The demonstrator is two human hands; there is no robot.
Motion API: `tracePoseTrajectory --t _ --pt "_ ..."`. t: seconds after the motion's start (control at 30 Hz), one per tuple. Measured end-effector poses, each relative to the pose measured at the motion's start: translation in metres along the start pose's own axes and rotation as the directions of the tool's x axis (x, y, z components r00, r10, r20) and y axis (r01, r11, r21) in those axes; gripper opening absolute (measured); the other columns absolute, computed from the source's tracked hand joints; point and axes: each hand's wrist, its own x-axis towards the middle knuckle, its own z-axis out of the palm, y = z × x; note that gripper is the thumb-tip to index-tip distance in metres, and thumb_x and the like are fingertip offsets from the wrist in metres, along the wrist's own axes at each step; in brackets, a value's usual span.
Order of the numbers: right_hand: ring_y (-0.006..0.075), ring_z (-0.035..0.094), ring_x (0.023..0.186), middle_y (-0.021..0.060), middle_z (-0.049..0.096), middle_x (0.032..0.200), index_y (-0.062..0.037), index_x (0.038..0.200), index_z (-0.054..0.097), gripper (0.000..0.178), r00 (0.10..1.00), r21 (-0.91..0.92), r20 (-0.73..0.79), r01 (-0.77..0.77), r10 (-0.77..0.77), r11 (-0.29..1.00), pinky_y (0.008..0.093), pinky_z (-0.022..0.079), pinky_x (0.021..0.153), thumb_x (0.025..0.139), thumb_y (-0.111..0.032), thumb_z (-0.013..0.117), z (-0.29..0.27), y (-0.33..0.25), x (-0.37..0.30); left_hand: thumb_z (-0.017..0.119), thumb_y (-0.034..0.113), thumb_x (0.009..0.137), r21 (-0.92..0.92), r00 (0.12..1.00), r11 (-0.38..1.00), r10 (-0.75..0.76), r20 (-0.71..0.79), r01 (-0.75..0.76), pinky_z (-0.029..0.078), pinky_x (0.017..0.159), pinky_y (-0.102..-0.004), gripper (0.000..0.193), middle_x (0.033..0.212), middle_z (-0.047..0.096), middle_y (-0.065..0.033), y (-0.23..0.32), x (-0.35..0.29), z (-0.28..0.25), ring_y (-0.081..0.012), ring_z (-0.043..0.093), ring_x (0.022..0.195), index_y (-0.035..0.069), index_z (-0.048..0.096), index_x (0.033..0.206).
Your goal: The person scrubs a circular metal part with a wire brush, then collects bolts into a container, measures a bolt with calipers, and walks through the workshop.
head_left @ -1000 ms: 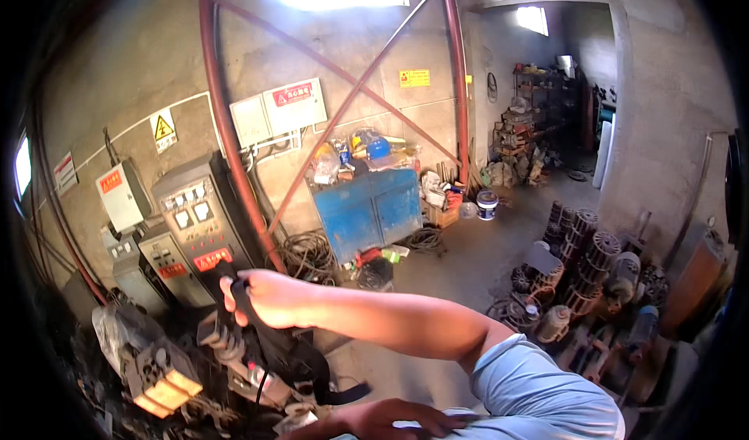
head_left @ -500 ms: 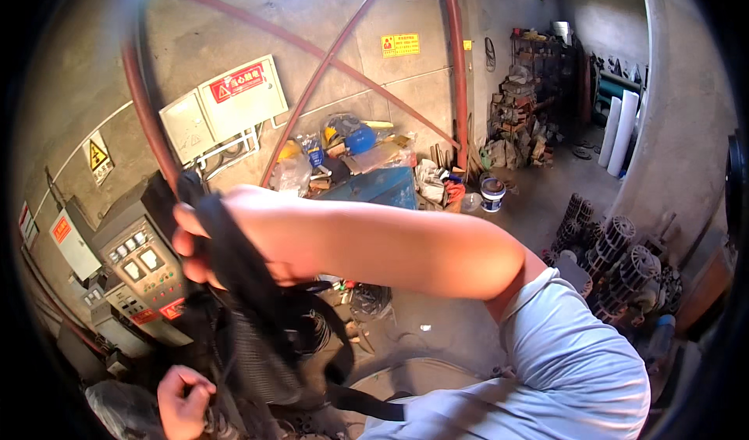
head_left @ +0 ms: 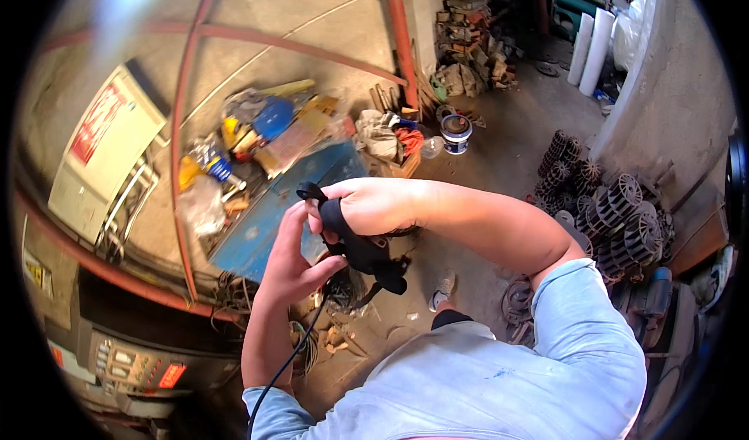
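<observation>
My right hand (head_left: 363, 207) is closed round a black strap of a black strapped bag (head_left: 367, 254), which hangs under it in front of my chest. A small strap loop stands up past the fingers. My left hand (head_left: 295, 257) is beside the bag, with the thumb spread wide from the fingers. Its fingertips reach up to the strap, close to my right hand; whether they touch it is hard to tell. A thin black cable (head_left: 308, 338) runs down along my left forearm.
A blue bench (head_left: 273, 215) ahead left bears plastic bags, a blue helmet (head_left: 273, 118) and cardboard. A bucket (head_left: 456, 133) stands beyond it. Ribbed cylindrical metal parts (head_left: 616, 206) lie at the right. A control panel (head_left: 140, 366) is at lower left, near a red steel brace (head_left: 117, 264).
My right hand has drawn the black bag from the far left in toward my chest. My left hand has risen from the lower left to beside it and spread its thumb. The view has shifted.
</observation>
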Motion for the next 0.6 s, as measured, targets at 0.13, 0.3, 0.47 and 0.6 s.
tracePoseTrajectory --t 0.13,0.3,0.47,0.6 --pt "0.0155 0.068 0.092 0.0046 0.073 0.099 -0.0051 0.118 0.072 0.047 0.998 -0.007 -0.029 -0.05 0.05 0.999 0.0349 0.058 0.084 0.118 -0.048 0.054 -0.162 0.016 0.005 0.089 0.002 0.091 -0.511 0.967 0.836 -0.082 0.241 0.198 0.049 0.106 -0.0363 0.051 0.115 0.064 0.0013 -0.083 0.158 0.089 -0.0135 0.061 0.112 0.01 0.059 0.132" --pt "0.0144 0.067 0.094 0.0046 0.074 0.098 -0.0041 0.122 0.071 0.04 0.99 -0.084 -0.132 -0.062 0.05 0.995 0.0347 0.056 0.092 0.121 -0.04 0.053 -0.342 -0.001 -0.014 0.072 -0.003 0.104 -0.76 0.955 0.585 -0.095 0.281 0.282 0.051 0.09 -0.0271 0.029 0.111 0.067 0.0046 -0.146 0.34 0.186 -0.0059 0.059 0.099 0.007 0.066 0.13" --pt "0.0169 0.07 0.092 0.0045 0.074 0.094 -0.0068 0.16 0.059 0.05 0.921 -0.238 -0.355 0.077 -0.161 0.968 0.0346 0.056 0.094 0.112 -0.012 0.051 -0.509 0.041 -0.032 0.06 0.012 0.115 -0.763 0.937 0.545 -0.23 0.262 0.347 0.053 0.084 -0.0294 0.019 0.104 0.077 -0.0027 -0.195 0.496 0.248 -0.0111 0.064 0.088 0.001 0.076 0.118" --pt "0.0146 0.073 0.091 0.0018 0.069 0.099 -0.0012 0.148 0.068 0.038 0.765 -0.316 -0.538 0.207 -0.355 0.926 0.0335 0.057 0.093 0.111 -0.01 0.062 -0.635 0.107 -0.066 0.051 0.032 0.122 -0.878 0.922 0.305 -0.24 0.305 0.37 0.047 0.069 -0.0362 0.039 0.084 0.057 -0.0043 -0.229 0.621 0.302 -0.0194 0.054 0.075 0.008 0.057 0.093"
